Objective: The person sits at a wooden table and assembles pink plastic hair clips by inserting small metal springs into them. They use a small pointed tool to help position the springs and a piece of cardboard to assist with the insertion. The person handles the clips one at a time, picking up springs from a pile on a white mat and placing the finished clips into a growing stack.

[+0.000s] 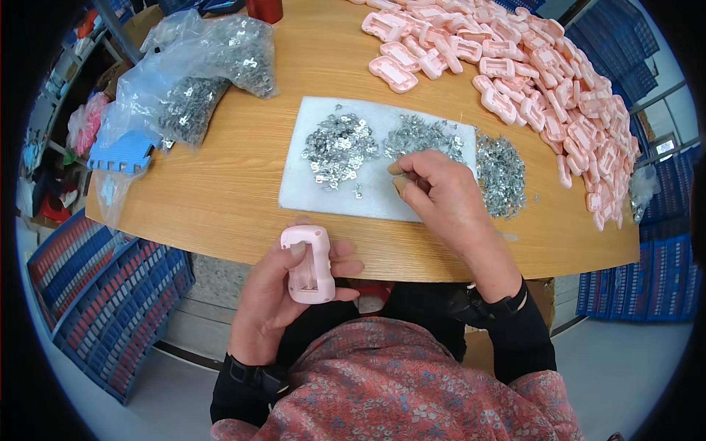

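Note:
My left hand [276, 294] holds a small pink plastic casing [309, 263] upright just in front of the wooden table's edge [220, 198]. My right hand [441, 192] rests on a white pad [316, 198], fingers pinched together at the edge of a heap of small silver metal clips [423, 137]. Whether a clip sits between the fingertips is too small to tell. Another heap of clips [338, 147] lies on the pad's left half, and a third heap of clips [501, 173] lies just off its right side.
A large pile of pink plastic casings [544, 66] covers the table's far right. Clear bags of metal parts [202, 70] and a blue foam piece [121, 153] lie at the far left. Blue crates [103, 294] stand on the floor at both sides.

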A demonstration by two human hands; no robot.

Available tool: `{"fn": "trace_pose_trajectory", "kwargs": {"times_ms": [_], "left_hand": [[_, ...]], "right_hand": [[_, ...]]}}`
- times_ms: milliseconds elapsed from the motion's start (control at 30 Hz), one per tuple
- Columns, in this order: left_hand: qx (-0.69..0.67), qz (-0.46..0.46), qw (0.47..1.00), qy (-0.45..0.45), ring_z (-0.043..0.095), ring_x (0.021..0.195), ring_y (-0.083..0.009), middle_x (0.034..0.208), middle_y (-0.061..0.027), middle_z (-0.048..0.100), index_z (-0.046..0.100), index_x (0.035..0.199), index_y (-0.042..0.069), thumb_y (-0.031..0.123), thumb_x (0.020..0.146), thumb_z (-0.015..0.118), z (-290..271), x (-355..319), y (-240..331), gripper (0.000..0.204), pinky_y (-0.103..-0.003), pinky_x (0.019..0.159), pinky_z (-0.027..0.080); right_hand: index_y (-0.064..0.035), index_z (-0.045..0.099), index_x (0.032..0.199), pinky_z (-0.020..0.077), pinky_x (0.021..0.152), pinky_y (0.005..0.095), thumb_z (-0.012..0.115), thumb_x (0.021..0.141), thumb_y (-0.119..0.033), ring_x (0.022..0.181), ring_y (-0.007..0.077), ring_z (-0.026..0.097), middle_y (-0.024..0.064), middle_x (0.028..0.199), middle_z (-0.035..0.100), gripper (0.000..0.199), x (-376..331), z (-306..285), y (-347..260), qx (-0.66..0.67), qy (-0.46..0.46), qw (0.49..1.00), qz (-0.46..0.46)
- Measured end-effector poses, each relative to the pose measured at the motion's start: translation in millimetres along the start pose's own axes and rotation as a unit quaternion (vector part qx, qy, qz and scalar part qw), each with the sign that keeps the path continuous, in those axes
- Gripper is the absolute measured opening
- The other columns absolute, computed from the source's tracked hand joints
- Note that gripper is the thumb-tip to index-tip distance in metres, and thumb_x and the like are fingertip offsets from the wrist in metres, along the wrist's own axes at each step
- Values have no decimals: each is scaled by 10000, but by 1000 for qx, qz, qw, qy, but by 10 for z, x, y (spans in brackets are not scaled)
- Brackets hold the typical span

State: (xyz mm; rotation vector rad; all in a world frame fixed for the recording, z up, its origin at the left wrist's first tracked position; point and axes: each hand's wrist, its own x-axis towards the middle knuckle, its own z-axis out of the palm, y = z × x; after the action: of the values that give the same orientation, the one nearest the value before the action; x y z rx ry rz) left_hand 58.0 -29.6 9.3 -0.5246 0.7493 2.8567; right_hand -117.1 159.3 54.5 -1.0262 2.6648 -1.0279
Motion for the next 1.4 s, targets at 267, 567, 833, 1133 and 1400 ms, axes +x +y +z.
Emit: {"fn": "trace_pose_trajectory", "kwargs": {"times_ms": [267,567,833,1133,1400], "left_hand": [[-38,13,997,-69,692,931,-329,1074,-219,655,355,1475,68,429,1040,383,-43,63,-76,566,-515,796,592],[80,-4,995,-58,698,847,-251,971,-162,658,379,1464,25,506,1040,341,58,167,-129,642,-385,725,601],[110,4,993,-42,673,819,-215,956,-122,641,391,1433,29,356,1034,458,187,241,-202,520,-346,709,568],[144,16,989,12,641,874,-144,1008,-58,624,385,1422,59,101,949,636,621,595,-357,537,-303,755,548],[146,56,988,2,611,864,-111,984,-29,601,456,1393,84,4,920,608,598,667,-447,503,-276,755,530]], "right_hand": [[-58,685,962,517,734,397,678,805,-63,834,310,638,127,909,660,157,-167,-299,266,-67,57,996,11],[-62,679,925,505,690,375,724,775,-55,807,291,620,99,848,632,157,-444,-161,431,-120,43,991,-49],[-104,663,875,428,731,383,738,714,-72,790,259,575,49,806,605,180,-411,-52,522,-149,104,973,-143],[-89,636,874,406,730,380,742,645,-82,785,241,569,35,825,605,252,-520,-45,341,-96,122,968,-198],[-83,658,935,428,757,374,737,667,-69,805,246,592,43,858,617,280,-613,-80,239,-109,97,952,-268]]}}
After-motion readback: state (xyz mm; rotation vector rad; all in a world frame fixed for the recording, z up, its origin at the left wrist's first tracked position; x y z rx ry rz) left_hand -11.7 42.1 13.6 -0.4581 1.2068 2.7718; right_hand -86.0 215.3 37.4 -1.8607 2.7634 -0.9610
